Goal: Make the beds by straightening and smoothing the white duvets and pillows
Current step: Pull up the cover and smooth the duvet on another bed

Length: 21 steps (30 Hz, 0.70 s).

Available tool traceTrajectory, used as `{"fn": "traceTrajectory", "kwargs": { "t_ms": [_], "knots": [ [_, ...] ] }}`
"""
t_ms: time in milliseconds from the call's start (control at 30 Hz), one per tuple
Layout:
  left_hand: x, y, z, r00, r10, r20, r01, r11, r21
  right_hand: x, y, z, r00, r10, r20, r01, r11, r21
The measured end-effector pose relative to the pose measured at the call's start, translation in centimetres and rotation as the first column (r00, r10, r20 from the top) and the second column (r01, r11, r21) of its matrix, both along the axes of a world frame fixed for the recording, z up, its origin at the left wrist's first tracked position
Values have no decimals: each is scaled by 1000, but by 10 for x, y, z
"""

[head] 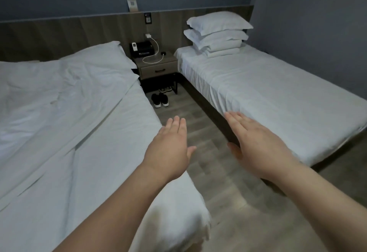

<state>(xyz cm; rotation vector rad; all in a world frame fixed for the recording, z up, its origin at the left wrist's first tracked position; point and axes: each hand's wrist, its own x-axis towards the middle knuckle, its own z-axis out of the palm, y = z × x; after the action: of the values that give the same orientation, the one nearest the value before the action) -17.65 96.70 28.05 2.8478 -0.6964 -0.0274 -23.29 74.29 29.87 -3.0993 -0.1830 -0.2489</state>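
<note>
Clearly little is done: left of the nightstand [156,67] the white duvet [59,102] lies rumpled on its bed, and right of it the pillows [218,31] sit stacked on a bare sheet [278,92]. The left hand [170,152] and right hand [256,142] hover flat and empty above the floor [208,172].

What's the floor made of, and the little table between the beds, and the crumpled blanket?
Floor: grey-brown planks, wood or laminate, matte; seams and grain show. Nightstand: wood-look panels, likely laminate, on a dark frame, maybe metal. Duvet: white woven cloth, probably cotton; it creases softly.
</note>
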Motion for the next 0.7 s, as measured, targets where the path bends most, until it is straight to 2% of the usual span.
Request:
{"fn": "traceTrajectory", "kwargs": {
  "t_ms": [200, 400, 700],
  "knots": [
    [82, -97, -26, 993, 109, 37, -111, 993, 47, 101, -102, -26, 991, 134, 16, -134, 991, -6],
    [138, -160, -24, 947, 319, 20, -320, 945, 75, 210, -173, -25, 953, 302, -3, -302, 953, -12],
    [228, -156, -49, 773, 634, -26, -622, 765, 170, 395, -157, -52, 781, 624, -28, -625, 780, -32]
  ]
}}
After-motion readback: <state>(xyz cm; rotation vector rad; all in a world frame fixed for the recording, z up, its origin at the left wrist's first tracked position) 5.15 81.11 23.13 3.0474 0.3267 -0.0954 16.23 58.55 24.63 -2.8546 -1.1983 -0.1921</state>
